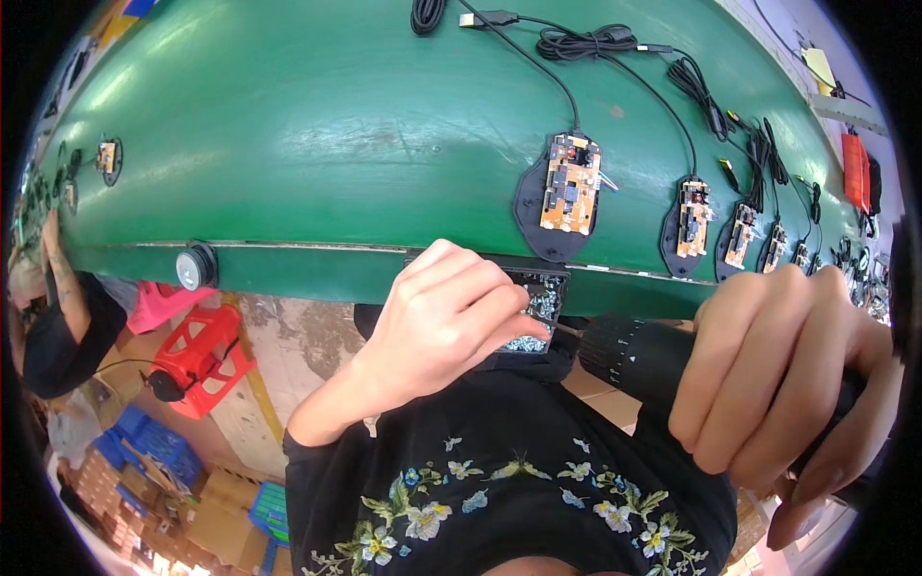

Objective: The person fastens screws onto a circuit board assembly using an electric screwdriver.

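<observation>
My right hand (788,374) is wrapped round a black electric screwdriver (629,350), its bit pointing left. My left hand (432,326) is closed, thumb and fingertips pinched close to the bit's tip; anything between them is too small or hidden to name. Just beneath those fingertips, at the bench's near edge, lies a dark tray of small shiny screws (549,293), partly covered by the hand. Beyond it on the bench rests a black mouse base (531,197) with an orange circuit board (573,187) on it and a black cable running away from it.
Several similar mouse bases with boards (691,221) line the green bench (336,144) to the right, their coiled cables (586,41) behind them. A round black-and-silver object (197,266) sits at the near edge. A red stool (200,360) and another person (67,326) are at left.
</observation>
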Tool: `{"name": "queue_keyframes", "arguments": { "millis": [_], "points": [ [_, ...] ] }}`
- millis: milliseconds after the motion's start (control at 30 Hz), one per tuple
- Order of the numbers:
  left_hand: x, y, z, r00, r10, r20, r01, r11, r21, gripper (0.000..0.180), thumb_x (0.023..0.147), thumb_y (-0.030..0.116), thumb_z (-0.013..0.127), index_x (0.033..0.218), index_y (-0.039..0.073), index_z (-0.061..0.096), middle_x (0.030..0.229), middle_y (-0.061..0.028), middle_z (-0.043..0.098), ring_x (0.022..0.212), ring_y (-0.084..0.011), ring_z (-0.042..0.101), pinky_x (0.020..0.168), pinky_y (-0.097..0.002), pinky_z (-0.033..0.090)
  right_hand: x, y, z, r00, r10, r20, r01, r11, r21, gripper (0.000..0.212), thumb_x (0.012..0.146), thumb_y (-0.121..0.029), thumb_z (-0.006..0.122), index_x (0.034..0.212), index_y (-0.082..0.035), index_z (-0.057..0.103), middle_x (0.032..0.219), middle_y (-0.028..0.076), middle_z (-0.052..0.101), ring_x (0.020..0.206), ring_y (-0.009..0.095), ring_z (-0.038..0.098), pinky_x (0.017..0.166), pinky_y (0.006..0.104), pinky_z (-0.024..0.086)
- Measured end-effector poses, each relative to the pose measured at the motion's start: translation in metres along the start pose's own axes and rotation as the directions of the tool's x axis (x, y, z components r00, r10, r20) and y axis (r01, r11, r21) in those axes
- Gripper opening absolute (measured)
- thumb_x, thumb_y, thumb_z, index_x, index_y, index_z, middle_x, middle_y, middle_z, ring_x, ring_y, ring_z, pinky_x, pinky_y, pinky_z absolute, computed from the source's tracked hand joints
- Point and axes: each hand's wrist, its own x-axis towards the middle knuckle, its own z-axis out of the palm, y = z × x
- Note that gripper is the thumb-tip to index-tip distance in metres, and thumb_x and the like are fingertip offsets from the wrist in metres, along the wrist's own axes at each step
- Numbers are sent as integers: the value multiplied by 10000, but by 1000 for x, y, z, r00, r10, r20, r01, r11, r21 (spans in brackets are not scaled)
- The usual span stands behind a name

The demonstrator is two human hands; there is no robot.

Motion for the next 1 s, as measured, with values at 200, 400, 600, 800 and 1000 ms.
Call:
{"name": "queue_keyframes", "arguments": {
  "millis": [200,400,600,800,1000],
  "points": [
    [-1,-1,4,996,78,-47,-76,996,36,242,710,131,872,863,44,706,812,-50,671,738,-229,646,679,-368,497,10,14,6,1000,-7,9,7,1000,-25,258,746,-19,881,886,-5,666,682,142,686,494,222,644,493,311,564],
    [-1,-2,5,996,81,-35,-80,996,42,248,711,114,870,883,32,710,813,-47,670,751,-227,658,684,-365,507,10,15,5,1000,-22,0,22,998,-57,266,748,-32,892,895,-17,671,701,129,697,505,204,650,499,299,574],
    [1,-3,-6,991,117,-61,-112,991,70,323,674,156,888,923,27,729,806,-43,670,749,-220,660,675,-349,505,13,26,-1,999,-38,-6,38,997,-61,274,750,-45,902,904,-28,676,720,115,708,515,186,656,505,286,584],
    [-29,-17,-49,978,-182,98,158,963,218,398,606,223,897,942,78,740,1004,-69,625,907,-283,601,774,-407,470,-28,1,-19,997,-67,-35,64,994,-85,282,752,-59,913,912,-40,681,738,102,719,526,167,662,512,274,594],
    [-48,-3,-44,939,-334,88,299,913,276,365,617,196,897,915,79,722,1008,-75,591,883,-284,578,764,-406,454,-28,-16,-32,995,-101,-2,100,988,-118,281,775,-186,886,897,-61,666,693,47,697,525,132,658,511,224,576]
  ]
}}
